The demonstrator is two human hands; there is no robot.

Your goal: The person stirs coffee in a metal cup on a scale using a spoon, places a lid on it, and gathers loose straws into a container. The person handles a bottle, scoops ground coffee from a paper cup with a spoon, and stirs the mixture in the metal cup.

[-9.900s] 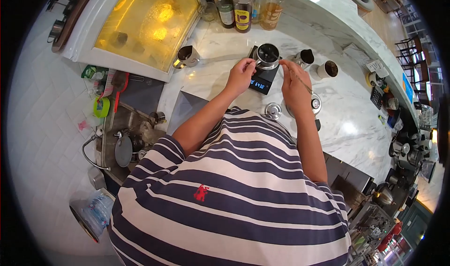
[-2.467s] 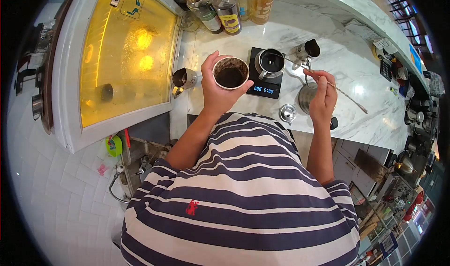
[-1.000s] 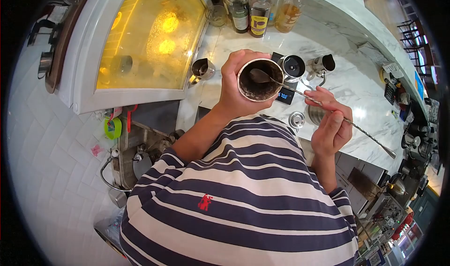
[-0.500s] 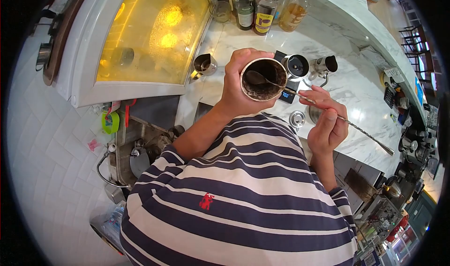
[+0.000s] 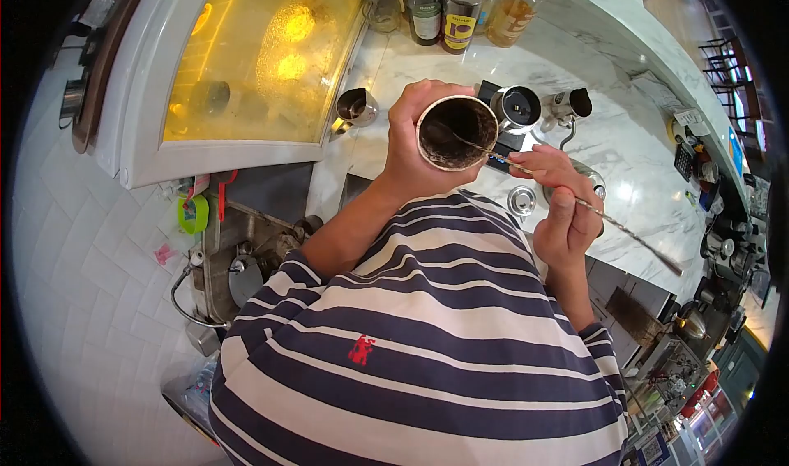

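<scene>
My left hand [image 5: 408, 149] is wrapped round a white cup [image 5: 457, 162] that is tilted toward me, with dark residue on its inner wall. Between the fingers of my right hand [image 5: 567, 207] is a long twisted bar spoon [image 5: 620, 226]; its bowl end is inside the cup, partly lost in the dark. Just behind the cup, a metal pot [image 5: 518, 107] with a dark inside stands on the black scale [image 5: 486, 92]. The scale's display is mostly covered by the cup and hand. A small round metal lid [image 5: 521, 201] lies on the counter between my hands.
Metal pitchers stand left [image 5: 357, 108] and right [image 5: 573, 103] of the scale. Several bottles [image 5: 460, 14] and a glass [image 5: 384, 12] are at the back. A yellow-lit cabinet [image 5: 263, 63] is on the left, above a sink [image 5: 215, 260]. A kettle partly shows behind my right hand.
The cup was on the counter at first, then came into my left hand. The spoon has moved from the pot into the cup, and its bowl now sits deeper inside.
</scene>
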